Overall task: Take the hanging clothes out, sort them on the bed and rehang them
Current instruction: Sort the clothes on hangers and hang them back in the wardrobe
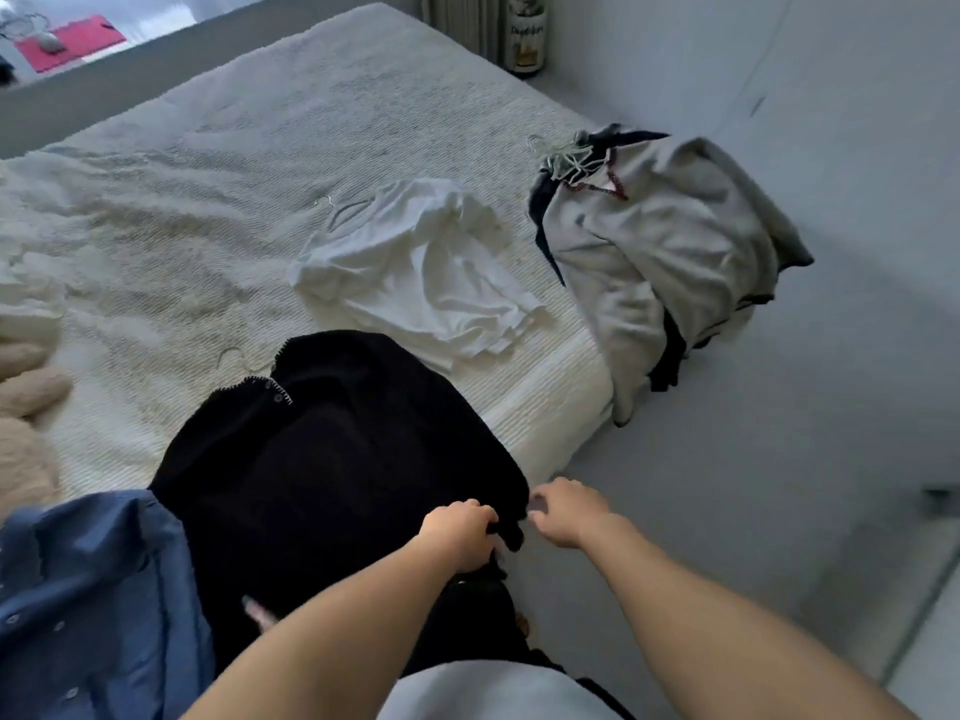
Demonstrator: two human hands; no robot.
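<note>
A black knit garment (332, 459) lies on the near corner of the bed (182, 200), with a wire hanger hook showing at its collar. My left hand (460, 535) grips its lower hem. My right hand (563, 511) hovers just right of that hem with fingers loosely curled, holding nothing. A white garment (415, 267) on a hanger lies mid-bed. A grey and dark pile of clothes (660, 252) with several hangers drapes over the bed's right edge. A blue shirt (88, 605) lies at the near left.
A beige plush thing (26, 418) sits at the bed's left edge. A grey wall (779, 70) and floor run along the right. A bottle-like object (527, 39) stands in the far corner. A pink item (67, 41) lies beyond the bed.
</note>
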